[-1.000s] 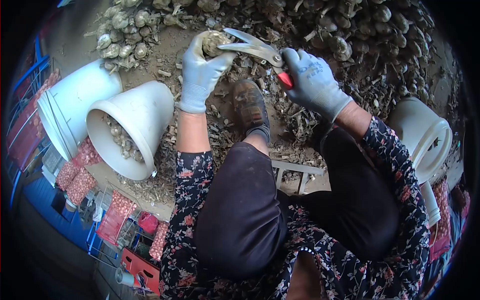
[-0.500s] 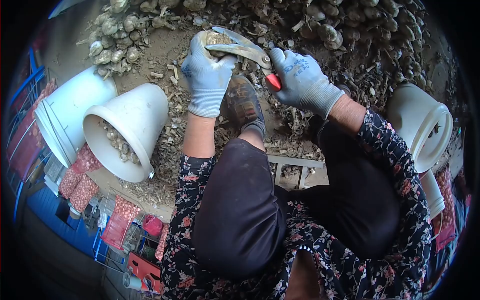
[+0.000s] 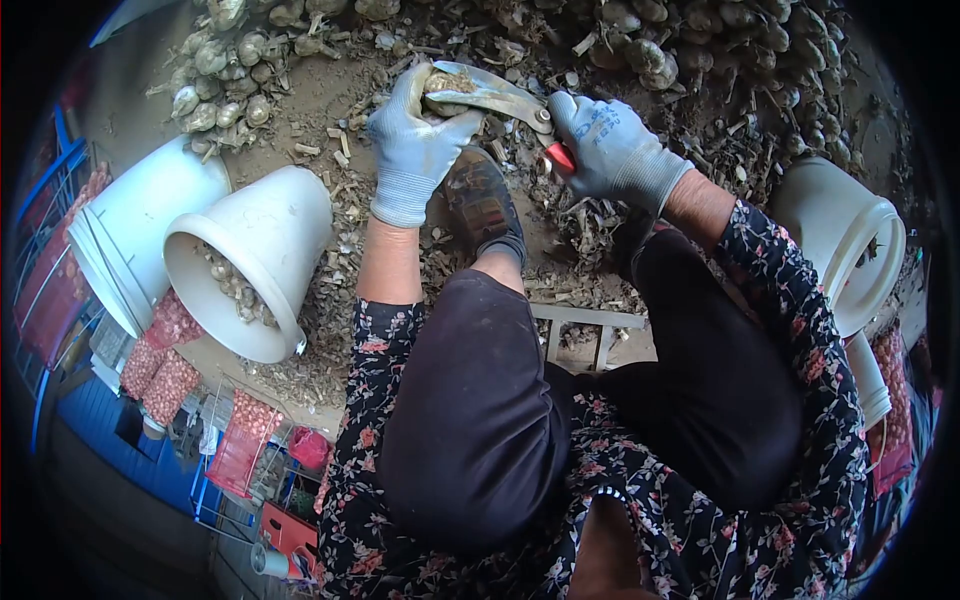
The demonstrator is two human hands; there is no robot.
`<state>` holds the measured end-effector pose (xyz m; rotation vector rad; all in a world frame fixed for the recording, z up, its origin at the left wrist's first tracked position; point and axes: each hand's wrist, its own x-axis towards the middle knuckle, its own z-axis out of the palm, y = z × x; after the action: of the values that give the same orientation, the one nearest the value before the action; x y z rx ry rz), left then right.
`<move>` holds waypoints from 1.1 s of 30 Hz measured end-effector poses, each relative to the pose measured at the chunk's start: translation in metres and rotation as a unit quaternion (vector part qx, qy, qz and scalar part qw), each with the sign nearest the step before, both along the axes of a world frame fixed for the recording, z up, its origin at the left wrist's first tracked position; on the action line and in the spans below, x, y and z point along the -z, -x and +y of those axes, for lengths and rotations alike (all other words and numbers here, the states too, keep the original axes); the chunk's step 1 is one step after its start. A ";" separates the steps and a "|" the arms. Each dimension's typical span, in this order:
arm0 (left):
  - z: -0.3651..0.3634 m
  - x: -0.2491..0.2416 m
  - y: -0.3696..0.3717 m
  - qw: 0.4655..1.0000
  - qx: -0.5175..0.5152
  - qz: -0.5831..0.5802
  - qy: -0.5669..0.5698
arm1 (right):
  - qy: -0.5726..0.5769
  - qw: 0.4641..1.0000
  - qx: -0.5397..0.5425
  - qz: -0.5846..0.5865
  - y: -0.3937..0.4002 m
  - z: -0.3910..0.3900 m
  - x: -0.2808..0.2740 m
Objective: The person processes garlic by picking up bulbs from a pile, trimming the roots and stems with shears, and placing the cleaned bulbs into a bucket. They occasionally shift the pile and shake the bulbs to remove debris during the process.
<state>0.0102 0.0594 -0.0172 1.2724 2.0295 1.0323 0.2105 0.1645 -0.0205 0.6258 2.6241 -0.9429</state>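
While my left hand is curled tight around a garlic bulb, gloved fingers wrapped over its sides, I see the bulb held up above the littered ground, just past my left shoe. My right hand, also gloved, is clenched on the red-handled shears, whose blades reach leftward and lie against the top of the bulb; I cannot tell whether the blades are fully closed on it. Both hands sit close together, the shears bridging the gap between them. Below them, the ground is strewn with cut stalks and dry husk scraps. Beyond my left hand, a heap of untrimmed garlic lies on the dirt, and more dark, stalky garlic is piled past my right hand. To my left, a white bucket lies tipped on its side with trimmed bulbs inside it, touching a second white bucket further out. To my right, another white bucket lies tilted near my knee.
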 end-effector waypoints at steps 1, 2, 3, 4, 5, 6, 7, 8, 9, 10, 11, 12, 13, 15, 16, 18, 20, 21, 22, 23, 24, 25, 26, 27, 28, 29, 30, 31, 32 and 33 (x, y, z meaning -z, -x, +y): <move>-0.002 0.005 -0.001 0.998 -0.014 -0.054 0.005 | 0.019 1.000 0.003 -0.008 -0.002 0.000 0.000; -0.001 0.005 -0.001 0.994 -0.027 -0.106 0.008 | 0.038 0.999 0.007 -0.016 -0.003 0.000 0.000; -0.001 0.004 -0.002 0.994 -0.027 -0.106 0.007 | 0.037 0.999 0.007 -0.016 -0.005 -0.001 0.000; -0.002 0.004 -0.003 0.987 -0.034 -0.157 0.028 | 0.047 0.999 0.023 -0.003 -0.008 -0.003 -0.001; -0.002 0.000 -0.005 0.976 -0.041 -0.207 0.050 | 0.058 0.998 0.039 0.008 -0.011 -0.006 -0.001; -0.003 -0.004 -0.006 0.976 -0.041 -0.208 0.052 | 0.059 0.997 0.040 0.006 -0.013 -0.007 -0.004; -0.004 -0.009 -0.007 0.958 -0.052 -0.270 0.077 | 0.076 0.996 0.051 -0.008 -0.014 -0.008 -0.007; -0.004 -0.012 -0.006 0.937 -0.063 -0.329 0.099 | 0.092 0.994 0.062 -0.022 -0.016 -0.007 -0.008; -0.007 -0.010 -0.002 0.895 -0.095 -0.427 0.087 | 0.066 0.996 0.060 0.005 -0.023 -0.007 -0.005; -0.009 -0.008 0.004 0.894 -0.095 -0.429 0.087 | 0.066 0.996 0.060 0.003 -0.028 -0.006 -0.005; -0.010 -0.007 0.010 0.872 -0.080 -0.478 0.074 | 0.063 0.996 0.067 0.004 -0.031 -0.006 -0.007; -0.010 -0.007 0.014 0.847 -0.065 -0.524 0.059 | 0.058 0.996 0.073 0.006 -0.033 -0.006 -0.008; -0.010 -0.004 0.012 0.824 -0.063 -0.562 0.018 | 0.071 0.992 0.104 0.024 -0.035 -0.008 -0.008; -0.009 0.006 0.014 0.812 -0.059 -0.579 -0.044 | 0.157 0.973 0.163 0.036 -0.036 -0.009 -0.021; -0.011 0.013 0.015 0.794 -0.059 -0.597 -0.102 | 0.208 0.961 0.179 0.044 -0.039 -0.011 -0.027; -0.022 0.033 0.017 0.789 -0.112 -0.593 -0.118 | 0.344 0.920 0.191 -0.001 -0.042 -0.015 -0.038; -0.023 0.035 0.014 0.756 -0.147 -0.615 -0.166 | 0.444 0.874 0.200 -0.016 -0.038 -0.023 -0.032; -0.023 0.030 0.010 0.755 -0.128 -0.622 -0.165 | 0.538 0.810 0.222 -0.067 -0.030 -0.020 -0.037; -0.020 0.030 0.005 0.756 -0.127 -0.621 -0.165 | 0.538 0.810 0.223 -0.066 -0.025 -0.022 -0.035; -0.018 0.030 0.001 0.762 -0.140 -0.613 -0.158 | 0.581 0.779 0.229 -0.050 -0.021 -0.023 -0.029; -0.017 0.030 -0.003 0.767 -0.153 -0.605 -0.151 | 0.622 0.746 0.235 -0.034 -0.017 -0.025 -0.024; -0.017 0.029 -0.004 0.795 -0.144 -0.573 -0.135 | 0.612 0.758 0.226 -0.002 -0.011 -0.026 -0.021; -0.016 0.027 -0.006 0.795 -0.143 -0.574 -0.136 | 0.611 0.758 0.227 -0.002 -0.006 -0.026 -0.021; -0.016 0.023 -0.009 0.806 -0.140 -0.561 -0.124 | 0.607 0.762 0.228 0.011 -0.001 -0.025 -0.021; -0.017 0.019 -0.010 0.817 -0.137 -0.548 -0.112 | 0.602 0.765 0.229 0.023 0.003 -0.024 -0.021; -0.018 0.015 -0.009 0.832 -0.138 -0.531 -0.079 | 0.575 0.783 0.234 0.041 0.004 -0.028 -0.014; -0.018 0.013 -0.011 0.833 -0.138 -0.530 -0.081 | 0.574 0.784 0.232 0.041 0.004 -0.027 -0.018; -0.017 0.011 -0.014 0.839 -0.160 -0.515 -0.081 | 0.588 0.765 0.262 0.001 0.003 -0.026 -0.024; -0.016 0.003 -0.015 0.845 -0.184 -0.496 -0.081 | 0.600 0.745 0.288 -0.040 0.004 -0.025 -0.026; -0.021 -0.010 -0.014 0.883 -0.197 -0.421 -0.066 | 0.631 0.710 0.311 -0.007 -0.002 -0.029 -0.011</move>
<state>0.0245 0.0383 -0.0076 0.3090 1.5368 1.5791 0.2126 0.1354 -0.0098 1.0080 1.0717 -2.4490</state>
